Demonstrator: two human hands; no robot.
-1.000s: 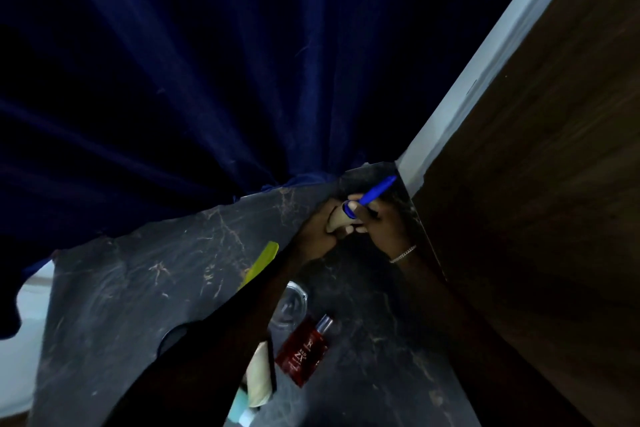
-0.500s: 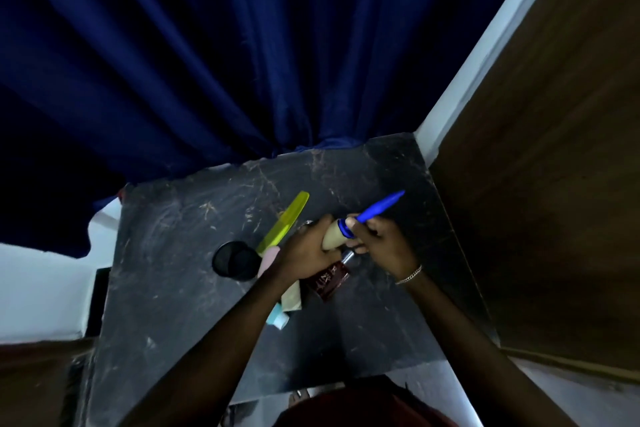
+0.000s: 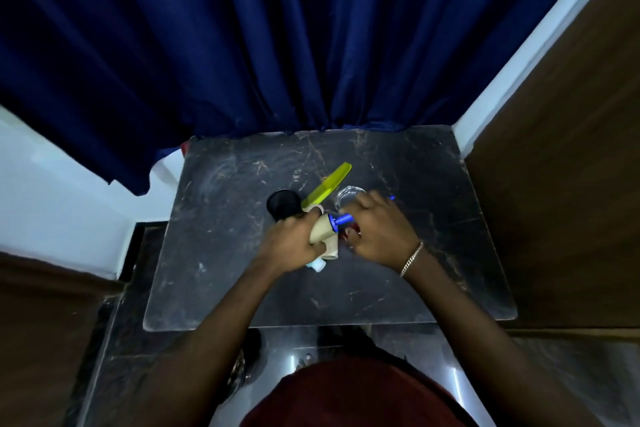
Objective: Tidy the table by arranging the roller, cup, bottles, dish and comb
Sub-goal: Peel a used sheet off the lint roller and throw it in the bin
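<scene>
Roller (image 3: 323,231) handle points right, held between both hands.

At the frame's centre, your left hand (image 3: 294,243) wraps the beige roller (image 3: 320,230) while your right hand (image 3: 377,232) covers its blue handle (image 3: 341,218). Above them on the dark counter (image 3: 225,253) lie a yellow comb (image 3: 327,185), a black cup (image 3: 282,203) and a clear dish (image 3: 348,196).

A dark marbled table (image 3: 242,288) is set against a pleated deep-blue curtain (image 3: 277,45). To the right of the table a brown wooden panel (image 3: 571,184) with a white edge strip (image 3: 519,73) is seen; to its left, a white wall (image 3: 52,191). Glossy dark floor (image 3: 131,374) is seen below it.
</scene>
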